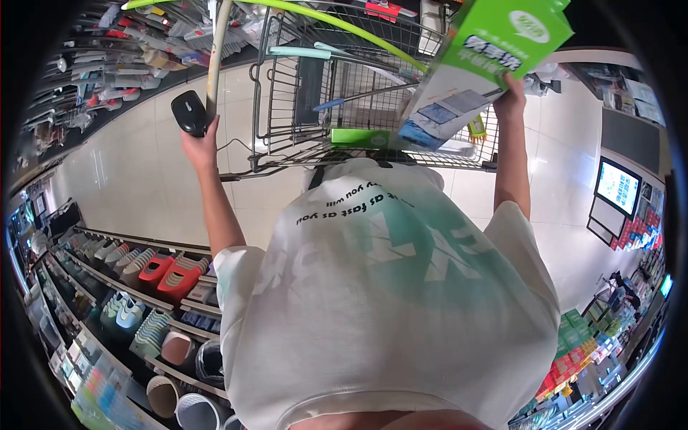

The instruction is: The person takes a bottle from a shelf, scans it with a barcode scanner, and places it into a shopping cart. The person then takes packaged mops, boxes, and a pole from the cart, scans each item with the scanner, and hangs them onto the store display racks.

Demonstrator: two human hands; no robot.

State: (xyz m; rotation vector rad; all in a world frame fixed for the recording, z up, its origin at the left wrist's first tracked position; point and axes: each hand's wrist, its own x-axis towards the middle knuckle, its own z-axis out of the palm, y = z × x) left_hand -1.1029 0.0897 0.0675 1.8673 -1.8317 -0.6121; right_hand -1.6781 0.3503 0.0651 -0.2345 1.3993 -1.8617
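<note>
My left hand (200, 147) is closed around a black rounded device (189, 113) with a small pale logo, beside the cart. A pale pole (218, 54) runs down to the same hand; I cannot tell whether the fingers grip it too. My right hand (510, 102) grips the edge of a tall green and white box (479, 72) with a blue flat mop head printed on it. The box is tilted over the right side of a wire shopping cart (287, 107), its lower end inside the basket. Inside the cart are light-blue handles (299, 52) and a green package (360, 137).
A bright green pole (351, 32) arches across the cart's far side. Hanging packaged goods (129, 64) line the far left. Shelves with red bins (179, 276) and wastebaskets (197, 412) stand on my left. A lit screen (617, 186) is on the right, above pale floor tiles (559, 150).
</note>
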